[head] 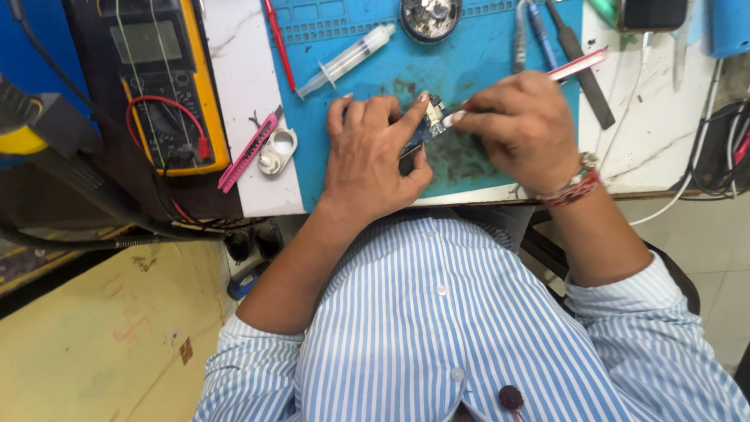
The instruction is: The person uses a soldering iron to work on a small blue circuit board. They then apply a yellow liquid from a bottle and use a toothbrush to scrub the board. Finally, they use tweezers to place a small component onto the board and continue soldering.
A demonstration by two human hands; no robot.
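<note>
Multimeter (160,78): yellow-cased, at the far left of the surface (242,70), untouched.
Syringe (348,59): clear, lying on the blue mat (484,62).
Left hand (371,156): fingers (410,117) clenched on the small circuit board (428,123), pinning it to the mat.
Circuit board: small, dark blue, metal part at its top end, mid-mat between both hands.
Right hand (523,129): fingers grasping a white-and-red brush (570,66), head at the board.
Doing it well: probably light, short strokes, board kept pinned flat.

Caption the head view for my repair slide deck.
Left hand pins a small circuit board on a blue mat; right hand applies a white brush.
</note>
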